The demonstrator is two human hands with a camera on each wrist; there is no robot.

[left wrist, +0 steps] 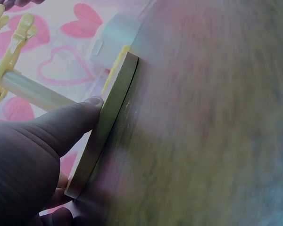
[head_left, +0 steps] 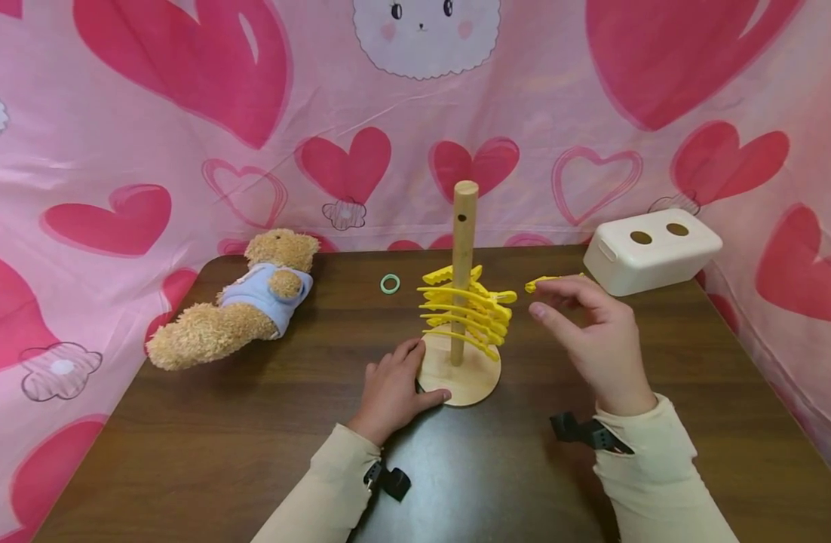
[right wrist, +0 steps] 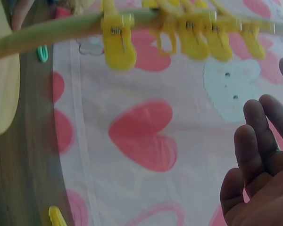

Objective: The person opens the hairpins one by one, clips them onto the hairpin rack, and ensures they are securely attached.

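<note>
A round wooden post (head_left: 464, 241) stands upright on a disc-shaped wooden base (head_left: 473, 388). Several yellow clothespins (head_left: 483, 309) are clamped along the post, one above another; their springs show in the right wrist view. My left hand (head_left: 391, 392) holds the left side of the base, with the thumb (left wrist: 80, 117) at its near rim and the fingers around toward the far side. To the right of the clothespins, my right hand (head_left: 595, 339) hovers above the table with fingers loosely bent and nothing between them. Another yellow clothespin (head_left: 534, 286) lies behind it, partly hidden by the fingers.
On the left of the brown table (head_left: 252, 452) lies a teddy bear (head_left: 259, 302) in a light blue top. A small green ring (head_left: 390, 284) rests behind the stand. At the back right sits a white box (head_left: 653, 253) with two round holes. A pink heart-patterned cloth (head_left: 402, 105) hangs behind.
</note>
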